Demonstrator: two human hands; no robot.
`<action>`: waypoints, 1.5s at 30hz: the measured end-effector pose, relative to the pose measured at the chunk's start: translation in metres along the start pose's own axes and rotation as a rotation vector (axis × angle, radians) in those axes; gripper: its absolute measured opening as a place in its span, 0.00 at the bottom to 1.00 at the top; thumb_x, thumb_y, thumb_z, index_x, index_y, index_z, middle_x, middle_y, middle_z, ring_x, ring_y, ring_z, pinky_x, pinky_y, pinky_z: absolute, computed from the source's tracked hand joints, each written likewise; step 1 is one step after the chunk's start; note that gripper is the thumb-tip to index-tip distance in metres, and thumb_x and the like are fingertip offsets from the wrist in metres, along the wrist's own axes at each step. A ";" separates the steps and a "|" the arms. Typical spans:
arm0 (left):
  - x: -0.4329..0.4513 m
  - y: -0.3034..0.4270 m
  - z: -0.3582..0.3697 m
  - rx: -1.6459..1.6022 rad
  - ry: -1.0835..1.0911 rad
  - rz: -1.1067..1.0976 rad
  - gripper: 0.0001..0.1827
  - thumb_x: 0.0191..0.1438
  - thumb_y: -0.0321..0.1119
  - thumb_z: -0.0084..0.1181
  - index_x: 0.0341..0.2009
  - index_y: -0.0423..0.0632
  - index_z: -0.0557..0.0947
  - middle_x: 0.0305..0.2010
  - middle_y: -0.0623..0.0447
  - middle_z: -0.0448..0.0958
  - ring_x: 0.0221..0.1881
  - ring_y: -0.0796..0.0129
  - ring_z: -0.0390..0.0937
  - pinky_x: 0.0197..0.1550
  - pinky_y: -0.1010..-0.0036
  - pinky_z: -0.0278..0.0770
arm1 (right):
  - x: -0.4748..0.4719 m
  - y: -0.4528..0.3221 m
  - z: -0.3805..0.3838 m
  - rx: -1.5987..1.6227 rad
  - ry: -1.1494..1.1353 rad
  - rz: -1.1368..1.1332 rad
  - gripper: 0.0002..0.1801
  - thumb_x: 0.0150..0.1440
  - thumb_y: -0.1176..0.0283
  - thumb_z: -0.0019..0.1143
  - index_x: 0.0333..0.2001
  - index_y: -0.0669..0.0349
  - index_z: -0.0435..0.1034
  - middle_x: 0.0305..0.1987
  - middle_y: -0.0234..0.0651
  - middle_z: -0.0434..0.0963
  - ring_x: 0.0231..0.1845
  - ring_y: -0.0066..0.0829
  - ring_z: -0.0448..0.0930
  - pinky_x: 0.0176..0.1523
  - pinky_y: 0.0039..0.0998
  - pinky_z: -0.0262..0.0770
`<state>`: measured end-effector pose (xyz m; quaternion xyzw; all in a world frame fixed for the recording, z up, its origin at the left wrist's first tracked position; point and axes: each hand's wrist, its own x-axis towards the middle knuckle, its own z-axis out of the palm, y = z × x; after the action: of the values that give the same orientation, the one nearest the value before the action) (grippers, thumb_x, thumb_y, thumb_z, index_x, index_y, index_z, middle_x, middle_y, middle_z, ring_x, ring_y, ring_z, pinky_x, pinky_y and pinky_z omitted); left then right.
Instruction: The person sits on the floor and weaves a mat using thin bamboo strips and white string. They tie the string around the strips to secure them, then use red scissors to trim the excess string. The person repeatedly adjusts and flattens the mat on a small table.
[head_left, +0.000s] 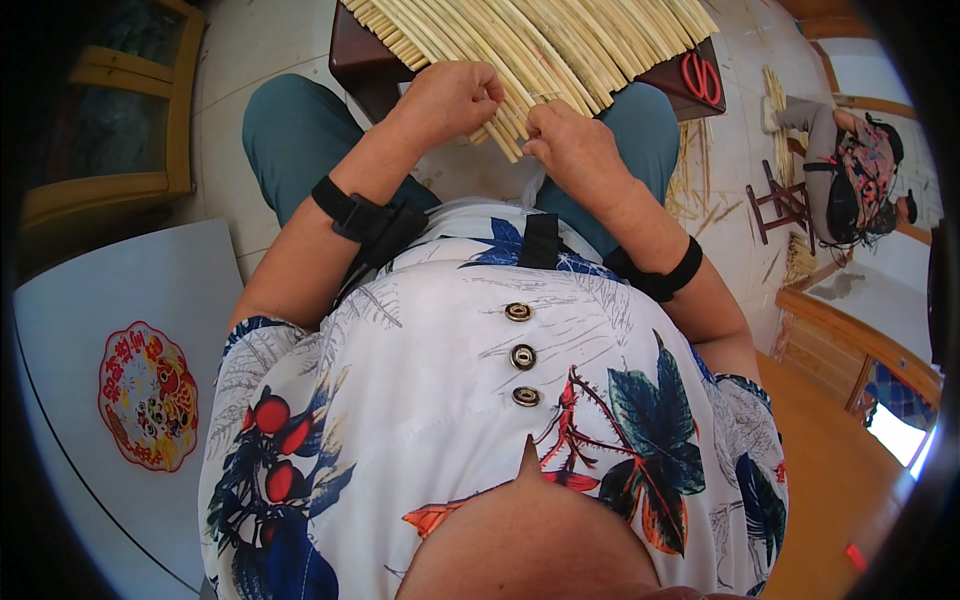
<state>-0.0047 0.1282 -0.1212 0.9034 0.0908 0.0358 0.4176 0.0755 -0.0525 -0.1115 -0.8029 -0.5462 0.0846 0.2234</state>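
A mat of straw-coloured plant stalks (540, 45), laid side by side, rests on a dark red-brown table or stool (360, 64) before my knees. My left hand (450, 97) is over the mat's near left edge, its fingers curled inward; whether a thin strand is pinched in them is too small to tell. At the near ends of the stalks, my right hand (574, 142) has thumb and fingers closed on the outermost stalk ends (510, 146). A bit of pale cord (546, 95) shows on the mat just beyond my right fingers.
Red-handled scissors (701, 77) lie at the table's right corner. Loose stalks (690, 172) litter the tiled floor to the right. Farther right, another person (862, 172) sits near a dark wooden folding stool (780, 202). A white cabinet (150, 300) with a decorative sticker stands at my left.
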 end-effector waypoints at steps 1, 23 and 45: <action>0.000 0.000 0.000 -0.014 0.000 -0.004 0.06 0.44 0.29 0.54 0.29 0.43 0.78 0.14 0.55 0.72 0.15 0.76 0.69 0.20 0.79 0.66 | 0.001 0.001 0.000 0.010 -0.002 0.001 0.12 0.42 0.72 0.58 0.28 0.61 0.63 0.29 0.42 0.70 0.30 0.46 0.75 0.33 0.40 0.71; 0.005 0.002 -0.003 -0.127 -0.077 -0.072 0.06 0.47 0.28 0.50 0.32 0.44 0.77 0.15 0.55 0.73 0.15 0.76 0.69 0.19 0.79 0.67 | 0.044 -0.004 0.008 -0.026 0.010 0.128 0.10 0.45 0.68 0.50 0.25 0.65 0.72 0.25 0.48 0.75 0.29 0.47 0.76 0.33 0.41 0.72; 0.004 -0.009 -0.002 -0.098 0.079 -0.022 0.09 0.40 0.29 0.53 0.31 0.46 0.77 0.20 0.50 0.75 0.23 0.63 0.74 0.27 0.71 0.70 | 0.066 -0.010 -0.008 -0.387 -0.190 0.040 0.08 0.40 0.72 0.51 0.20 0.67 0.72 0.22 0.50 0.74 0.26 0.47 0.77 0.32 0.41 0.73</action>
<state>-0.0025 0.1360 -0.1268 0.8786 0.1152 0.0710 0.4579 0.0958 0.0091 -0.0929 -0.8298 -0.5550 0.0578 0.0108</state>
